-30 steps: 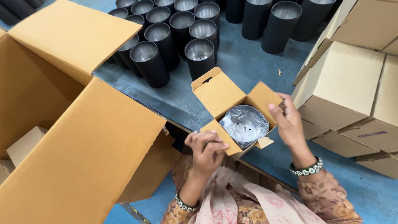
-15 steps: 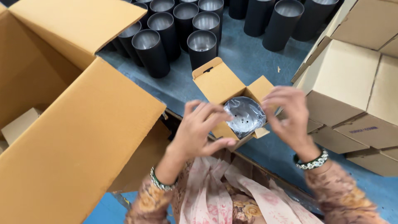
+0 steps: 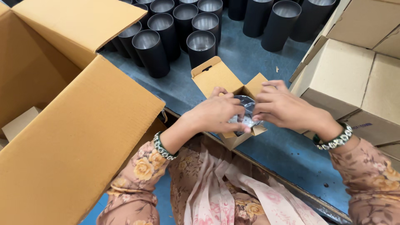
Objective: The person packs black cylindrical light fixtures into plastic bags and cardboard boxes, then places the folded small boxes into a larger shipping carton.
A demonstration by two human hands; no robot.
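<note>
Left hand (image 3: 218, 114) & right hand (image 3: 283, 109) both pinching plastic wrap (image 3: 246, 111) inside small open box (image 3: 227, 83), black cups (image 3: 200, 46) behind, big carton (image 3: 71, 137) at left.

small box (image 3: 216, 77) contents mostly hidden by both hands, rear black cylinders (image 3: 287, 18) cropped

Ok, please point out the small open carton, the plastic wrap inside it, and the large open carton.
small open carton (image 3: 216, 77), head view, on its raised back flap
plastic wrap (image 3: 249, 105), head view, on the crinkled part between the hands
large open carton (image 3: 79, 137), head view, on its wide front flap
</note>
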